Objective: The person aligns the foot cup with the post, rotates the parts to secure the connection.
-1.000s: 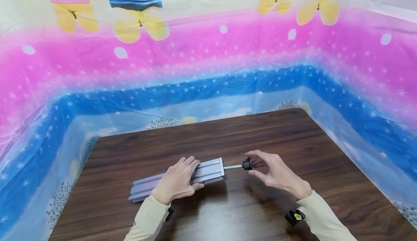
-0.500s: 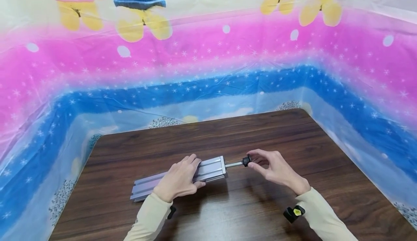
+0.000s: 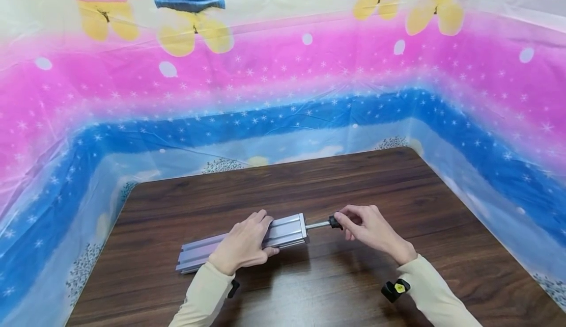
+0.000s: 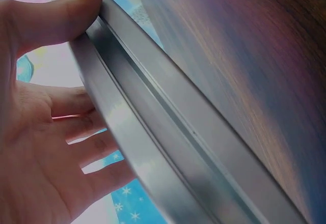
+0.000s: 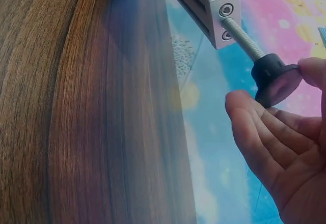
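A silver slotted aluminium profile (image 3: 285,231) extends left to right in front of me, slightly tilted. My left hand (image 3: 240,243) grips it around the middle, thumb on the near side and fingers over the top in the head view. An end plate (image 5: 219,38) with two screws caps its right end. From that plate projects a threaded rod (image 3: 317,225) carrying a black levelling foot (image 5: 275,79). My right hand (image 3: 371,229) pinches the foot's round base at the rim between thumb and fingers. In the left wrist view, the slot (image 4: 153,102) runs past my thumb.
Dark wood-grain table (image 3: 265,184) lies beneath the work. A patterned pink and blue cloth (image 3: 283,71) hangs behind the table and along its sides. Black wrist straps (image 3: 395,290) sit at both sleeves.
My right fingers, spread around the foot a second ago, have closed and turned on its base, with the thumb shifting upward. The left hand keeps its hold, and the profile stays nearly still.
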`<state>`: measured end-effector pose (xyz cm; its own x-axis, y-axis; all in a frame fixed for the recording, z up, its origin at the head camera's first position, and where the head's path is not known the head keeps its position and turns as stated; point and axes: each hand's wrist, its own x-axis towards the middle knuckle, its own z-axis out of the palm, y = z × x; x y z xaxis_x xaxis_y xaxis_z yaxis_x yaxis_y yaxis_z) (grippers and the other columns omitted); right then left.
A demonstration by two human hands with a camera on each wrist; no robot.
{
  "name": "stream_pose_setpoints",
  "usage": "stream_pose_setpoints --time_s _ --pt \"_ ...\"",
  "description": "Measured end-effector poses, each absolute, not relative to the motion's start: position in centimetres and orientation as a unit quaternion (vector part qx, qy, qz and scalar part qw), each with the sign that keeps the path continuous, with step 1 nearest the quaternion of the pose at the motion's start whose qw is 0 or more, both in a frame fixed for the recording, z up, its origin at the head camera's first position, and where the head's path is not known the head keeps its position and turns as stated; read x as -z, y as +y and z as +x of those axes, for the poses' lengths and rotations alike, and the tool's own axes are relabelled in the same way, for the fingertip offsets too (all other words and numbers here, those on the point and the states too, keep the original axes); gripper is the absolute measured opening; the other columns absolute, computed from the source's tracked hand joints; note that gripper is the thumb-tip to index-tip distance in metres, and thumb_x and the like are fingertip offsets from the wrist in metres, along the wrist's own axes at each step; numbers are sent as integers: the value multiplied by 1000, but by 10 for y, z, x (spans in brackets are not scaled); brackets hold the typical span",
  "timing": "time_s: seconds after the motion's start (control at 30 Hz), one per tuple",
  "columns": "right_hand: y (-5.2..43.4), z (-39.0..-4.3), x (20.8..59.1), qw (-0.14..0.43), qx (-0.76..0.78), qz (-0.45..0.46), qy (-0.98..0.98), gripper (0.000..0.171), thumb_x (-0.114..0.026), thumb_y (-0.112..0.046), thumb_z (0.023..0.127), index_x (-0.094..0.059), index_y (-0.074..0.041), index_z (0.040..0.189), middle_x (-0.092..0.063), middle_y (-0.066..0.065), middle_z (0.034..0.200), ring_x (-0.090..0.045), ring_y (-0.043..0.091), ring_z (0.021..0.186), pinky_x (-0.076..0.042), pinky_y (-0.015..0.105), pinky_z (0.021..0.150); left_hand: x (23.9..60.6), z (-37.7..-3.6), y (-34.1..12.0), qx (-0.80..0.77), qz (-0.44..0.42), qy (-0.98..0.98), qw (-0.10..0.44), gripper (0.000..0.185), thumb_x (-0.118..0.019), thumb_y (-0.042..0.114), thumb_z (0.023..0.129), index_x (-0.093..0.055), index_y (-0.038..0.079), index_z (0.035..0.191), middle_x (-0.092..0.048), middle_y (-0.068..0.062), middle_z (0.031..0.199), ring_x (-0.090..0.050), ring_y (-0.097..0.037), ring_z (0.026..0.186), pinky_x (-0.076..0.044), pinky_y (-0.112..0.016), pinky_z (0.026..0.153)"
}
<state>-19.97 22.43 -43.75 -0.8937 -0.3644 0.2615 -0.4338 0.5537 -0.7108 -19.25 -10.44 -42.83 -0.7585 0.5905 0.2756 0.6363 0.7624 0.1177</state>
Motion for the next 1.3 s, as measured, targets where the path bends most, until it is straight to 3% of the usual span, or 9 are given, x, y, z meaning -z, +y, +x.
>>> stream_pose_setpoints --time_s 0.2,0.47,0.53,0.67,0.77,0.87,1.03,1.3 --pt "220 -200 437 39 -410 196 -890 45 -48 -42 107 -66 -17 74 -64 -5 59 -59 11 46 -48 28 48 426 -190 -104 105 -325 -935 95 55 -82 36 77 -64 0 114 -58 -6 100 -58 -22 87 -55 -40 71" --pt "218 -199 439 43 -411 187 -891 57 -40 -36 110 -64 -10 66 -60 -8 52 -58 13 42 -49 29 47 422 -184 -104 108 -324 -936 83 53 -81 35 79 -63 1 115 -57 -5 100 -57 -21 87 -53 -39 69" --pt "220 -198 439 39 -409 192 -891 53 -39 -35 110 -66 -11 73 -63 -5 56 -61 14 46 -51 29 49 422 -184 -104 108 -322 -937 84 53 -81 35 79 -63 1 116 -57 -5 100 -57 -20 87 -53 -38 68" --pt "228 -193 437 29 -423 227 -877 25 -55 -32 105 -68 -15 117 -74 2 89 -70 14 69 -56 27 62 421 -184 -105 115 -318 -938 78 53 -81 35 80 -63 1 117 -58 -6 102 -58 -22 89 -53 -39 69" --pt "232 -189 437 29 -442 275 -853 48 -71 -25 96 -56 -20 141 -72 6 114 -72 13 89 -59 29 71 421 -184 -106 120 -315 -938 74 54 -81 35 80 -63 1 117 -58 -6 104 -59 -23 91 -54 -41 70" --pt "232 -190 436 45 -450 311 -836 51 -77 -20 91 -59 -21 139 -71 5 118 -72 10 91 -60 29 75 421 -184 -107 123 -316 -938 75 54 -80 35 80 -63 0 117 -58 -7 104 -59 -23 90 -54 -41 70" --pt "226 -190 434 72 -458 305 -832 40 -77 -15 91 -67 -16 130 -75 -1 100 -72 7 81 -59 27 72 424 -185 -109 120 -321 -936 84 54 -80 36 81 -63 1 117 -58 -6 103 -57 -21 89 -54 -40 72" --pt "223 -189 432 49 -445 272 -852 31 -66 -20 99 -69 -3 125 -76 0 87 -72 10 73 -58 26 65 425 -184 -110 122 -322 -935 83 54 -79 36 81 -62 1 118 -58 -5 103 -59 -22 91 -55 -41 73"
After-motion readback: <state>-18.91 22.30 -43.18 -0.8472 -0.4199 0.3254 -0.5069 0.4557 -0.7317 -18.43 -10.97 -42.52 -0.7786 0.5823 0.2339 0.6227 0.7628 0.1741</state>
